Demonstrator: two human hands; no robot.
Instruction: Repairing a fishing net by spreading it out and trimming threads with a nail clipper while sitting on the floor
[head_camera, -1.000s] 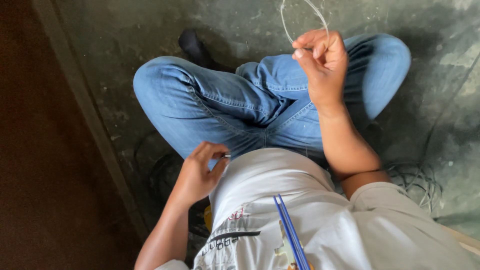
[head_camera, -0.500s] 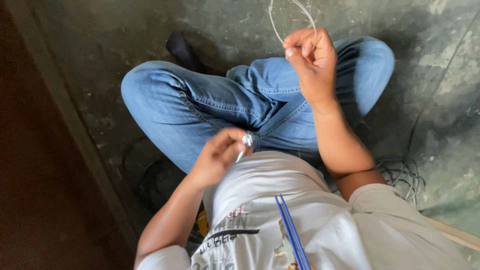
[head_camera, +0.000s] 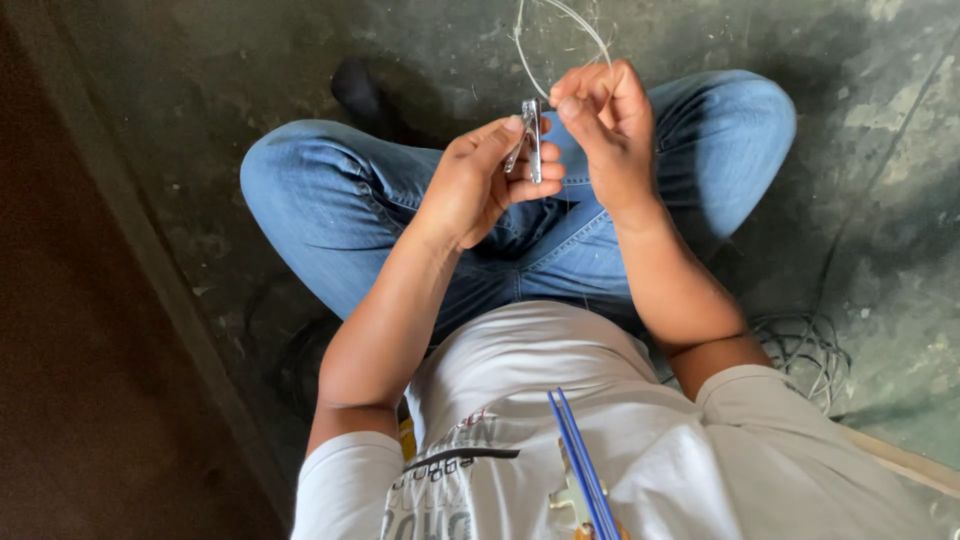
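Left hand (head_camera: 478, 185) fingers grasp a metal nail clipper (head_camera: 530, 145) upright, while right hand (head_camera: 608, 130) fingers, just beside its upper end, pinch a thin white wire (head_camera: 560, 20) that loops upward above both knees.

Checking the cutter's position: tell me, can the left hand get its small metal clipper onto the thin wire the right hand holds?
Probably yes. The left hand holds the metal clipper upright right beside the right hand, which pinches the thin wire. Nothing lies between them; the wire loops just above the clipper's tip.
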